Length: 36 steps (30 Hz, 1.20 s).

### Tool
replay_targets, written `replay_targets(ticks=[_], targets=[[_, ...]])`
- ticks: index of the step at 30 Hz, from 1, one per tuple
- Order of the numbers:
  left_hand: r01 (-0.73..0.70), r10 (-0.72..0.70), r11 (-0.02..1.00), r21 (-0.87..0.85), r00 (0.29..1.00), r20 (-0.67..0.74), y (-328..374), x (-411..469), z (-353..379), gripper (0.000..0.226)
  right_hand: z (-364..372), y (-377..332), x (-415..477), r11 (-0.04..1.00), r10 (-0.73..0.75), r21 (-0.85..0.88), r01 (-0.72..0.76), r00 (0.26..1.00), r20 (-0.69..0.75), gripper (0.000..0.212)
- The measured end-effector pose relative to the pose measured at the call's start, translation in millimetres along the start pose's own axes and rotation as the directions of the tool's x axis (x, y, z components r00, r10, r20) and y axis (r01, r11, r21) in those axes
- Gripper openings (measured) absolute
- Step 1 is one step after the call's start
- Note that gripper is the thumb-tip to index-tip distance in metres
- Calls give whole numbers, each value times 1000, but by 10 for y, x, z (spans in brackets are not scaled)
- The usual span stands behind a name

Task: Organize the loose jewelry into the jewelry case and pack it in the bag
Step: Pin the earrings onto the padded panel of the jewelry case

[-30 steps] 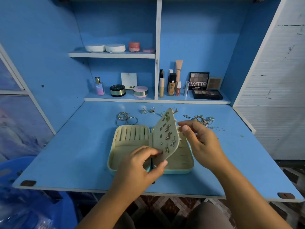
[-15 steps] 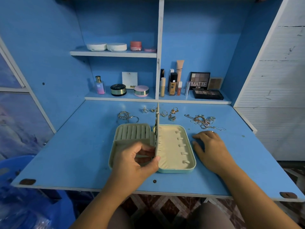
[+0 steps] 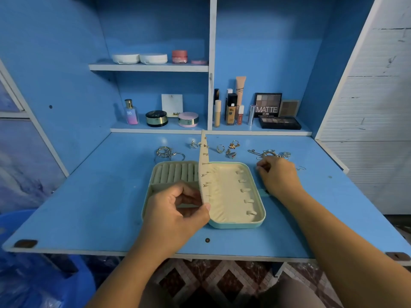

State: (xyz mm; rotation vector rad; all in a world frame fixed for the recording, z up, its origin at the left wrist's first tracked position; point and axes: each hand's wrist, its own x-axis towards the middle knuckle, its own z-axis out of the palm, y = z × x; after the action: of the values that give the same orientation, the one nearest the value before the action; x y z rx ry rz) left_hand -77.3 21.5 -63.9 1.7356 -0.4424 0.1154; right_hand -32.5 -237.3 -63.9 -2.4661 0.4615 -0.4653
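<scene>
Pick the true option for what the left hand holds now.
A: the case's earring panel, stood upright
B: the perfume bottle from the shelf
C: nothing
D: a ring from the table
A: the left hand pinches the lower edge of the earring panel, which stands upright between the two halves of the open jewelry case.

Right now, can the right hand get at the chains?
Probably yes. The right hand is right beside the chains with nothing between them; the case and the flap that the left hand holds stand clear to one side.
</scene>
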Motion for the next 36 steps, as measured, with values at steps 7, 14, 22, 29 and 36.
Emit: replay_targets(ticks=[7,14,22,29,36], targets=[[-49,49,999,10,999,-14,-12,-21,18,26,88,57,108,999,-27,-19,27,999,-21,12],[-73,73,997,6,996,-45,-33,-22,54,24,120,110,156,982,-154,-105,156,988,25,17],[-59,59,998,18,997,-47,-31,-24,47,25,39,176,84,990,-139,16,139,990,25,24],[-65,66,997,32,997,-42,-19,-24,40,27,-5,174,88,994,-102,36,102,995,0,17],[-65,67,997,39,997,-47,-27,-31,47,25,3,133,158,975,-218,-33,222,972,86,13]])
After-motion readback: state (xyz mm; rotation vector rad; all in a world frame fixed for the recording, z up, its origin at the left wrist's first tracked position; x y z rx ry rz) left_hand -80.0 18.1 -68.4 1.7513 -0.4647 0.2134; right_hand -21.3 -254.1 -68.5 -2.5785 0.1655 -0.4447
